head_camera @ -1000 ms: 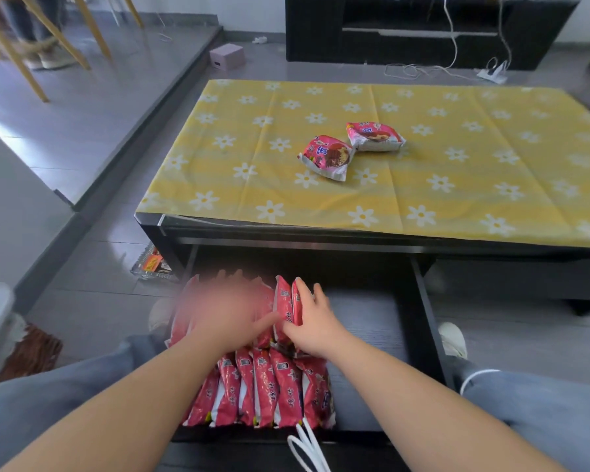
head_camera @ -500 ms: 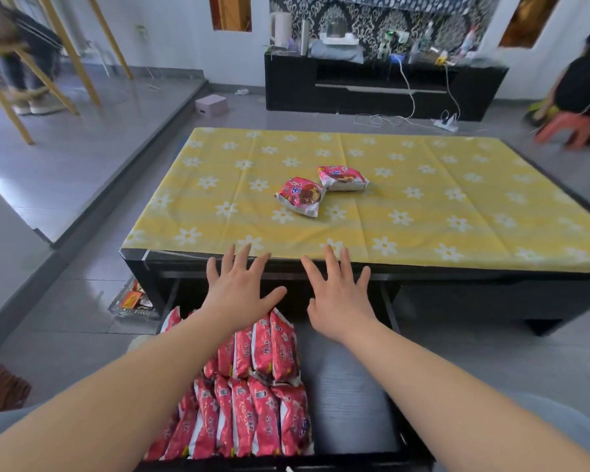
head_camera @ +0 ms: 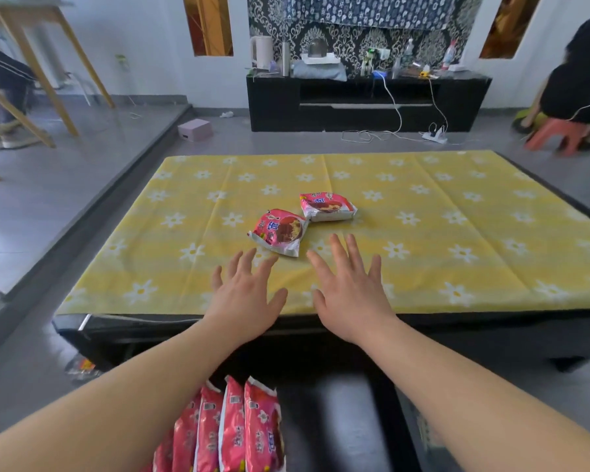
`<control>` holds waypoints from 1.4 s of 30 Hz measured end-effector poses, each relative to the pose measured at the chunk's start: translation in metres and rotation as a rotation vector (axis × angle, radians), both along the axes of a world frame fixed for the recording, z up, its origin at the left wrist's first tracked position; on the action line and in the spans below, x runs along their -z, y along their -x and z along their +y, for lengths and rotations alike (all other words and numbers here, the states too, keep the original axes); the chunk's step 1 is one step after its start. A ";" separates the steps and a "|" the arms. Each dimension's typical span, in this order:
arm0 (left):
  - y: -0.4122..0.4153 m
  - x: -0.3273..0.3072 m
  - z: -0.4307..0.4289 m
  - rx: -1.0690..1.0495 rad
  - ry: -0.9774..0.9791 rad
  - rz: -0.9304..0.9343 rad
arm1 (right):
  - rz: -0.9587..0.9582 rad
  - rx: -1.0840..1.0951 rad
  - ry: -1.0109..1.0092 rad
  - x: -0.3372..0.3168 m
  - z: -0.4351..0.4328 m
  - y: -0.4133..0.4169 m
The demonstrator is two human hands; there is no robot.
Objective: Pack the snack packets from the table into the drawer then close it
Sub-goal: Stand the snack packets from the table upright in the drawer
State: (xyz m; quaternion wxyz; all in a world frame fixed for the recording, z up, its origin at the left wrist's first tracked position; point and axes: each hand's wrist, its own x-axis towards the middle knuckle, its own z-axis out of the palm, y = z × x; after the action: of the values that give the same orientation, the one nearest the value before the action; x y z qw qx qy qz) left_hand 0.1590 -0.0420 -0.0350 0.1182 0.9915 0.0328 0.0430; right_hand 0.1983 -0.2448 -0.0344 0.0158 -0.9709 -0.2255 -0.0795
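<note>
The left hand [head_camera: 244, 298] and right hand [head_camera: 349, 291] are held, fingers [head_camera: 354, 257] spread empty, just short of the nearer snack packet [head_camera: 280, 231]

Only one view is given, taken from the person's head. The table [head_camera: 457, 240] is looked down on from its near edge, close up. The black cabinet [head_camera: 355, 112] is seen far behind.

One pink plastic snack packet [head_camera: 278, 231] lay at the middle of the yellow flowered cloth-covered table [head_camera: 457, 233], a second pink packet [head_camera: 327, 206] just behind it, rightward. Under the table's near edge, a black rectangular drawer [head_camera: 338, 420] stood open, with upright pink packets [head_camera: 239, 427] at its left.
</note>
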 end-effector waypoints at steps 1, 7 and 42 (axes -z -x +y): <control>-0.011 -0.002 -0.001 -0.043 0.042 -0.001 | 0.009 0.013 -0.014 0.000 0.001 -0.011; -0.105 -0.025 -0.003 -0.439 0.642 -0.005 | 0.038 0.076 -0.068 0.010 0.006 -0.094; -0.079 -0.075 0.016 -0.567 1.531 0.274 | 0.416 -0.034 -1.461 -0.053 0.047 -0.065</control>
State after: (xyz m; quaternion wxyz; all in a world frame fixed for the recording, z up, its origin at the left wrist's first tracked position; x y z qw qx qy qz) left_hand 0.2382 -0.0256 0.0397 0.7404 0.5872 0.3161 -0.0841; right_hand 0.2633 -0.1973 0.0189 0.6980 -0.7051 -0.1228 -0.0235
